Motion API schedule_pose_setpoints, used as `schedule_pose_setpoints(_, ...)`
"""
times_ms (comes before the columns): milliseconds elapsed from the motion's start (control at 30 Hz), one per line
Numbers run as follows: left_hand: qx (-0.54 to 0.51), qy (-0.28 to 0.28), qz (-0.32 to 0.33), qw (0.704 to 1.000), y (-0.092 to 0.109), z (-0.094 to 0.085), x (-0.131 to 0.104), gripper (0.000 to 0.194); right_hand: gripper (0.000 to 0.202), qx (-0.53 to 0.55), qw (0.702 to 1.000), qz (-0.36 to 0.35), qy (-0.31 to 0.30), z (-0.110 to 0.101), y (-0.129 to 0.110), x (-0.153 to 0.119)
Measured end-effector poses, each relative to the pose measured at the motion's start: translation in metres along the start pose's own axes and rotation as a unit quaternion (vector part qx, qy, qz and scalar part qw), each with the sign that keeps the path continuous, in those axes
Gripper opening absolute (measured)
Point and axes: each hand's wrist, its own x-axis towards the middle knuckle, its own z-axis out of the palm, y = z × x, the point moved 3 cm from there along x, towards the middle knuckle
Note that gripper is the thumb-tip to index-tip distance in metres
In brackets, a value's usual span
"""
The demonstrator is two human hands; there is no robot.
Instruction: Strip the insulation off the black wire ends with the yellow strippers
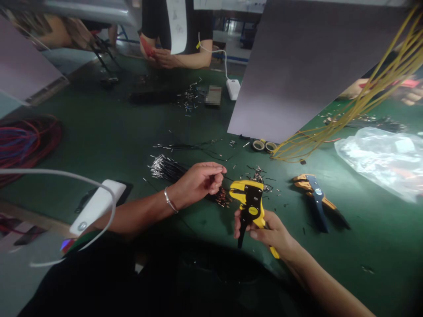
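My right hand point(269, 231) is wrapped round the handles of a yellow and black wire stripper point(253, 198), its jaws pointing up and left. In a pinch, my left hand point(206, 178) holds a thin black wire point(228, 177) whose end reaches toward the stripper's jaws. Whether the wire lies inside the jaws I cannot tell. Beneath and behind my left hand lies a bundle of black wires point(167, 168) with silvery tips at the far left end. Coppery ends of the bundle point(223, 198) show beside the stripper. Small cut scraps point(259, 175) lie just behind the tool.
A second wire stripper point(315, 198), blue and orange, lies to the right. Beyond it is a clear plastic bag point(380, 158). Yellow wires point(357, 114) hang at the right by a grey panel point(280, 66). Tape rolls point(258, 145) sit below it. Co-workers' hands point(165, 57) are across the table.
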Motion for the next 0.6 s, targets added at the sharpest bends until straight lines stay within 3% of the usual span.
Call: schedule_pose_setpoints(600, 0.007, 0.004, -0.019, 1.0, -0.0051, 0.0029, -0.0009, 0.01, 0.038, -0.072, 0.997, 0.001, -0.018, 0.0049, 0.0018, -0.0027)
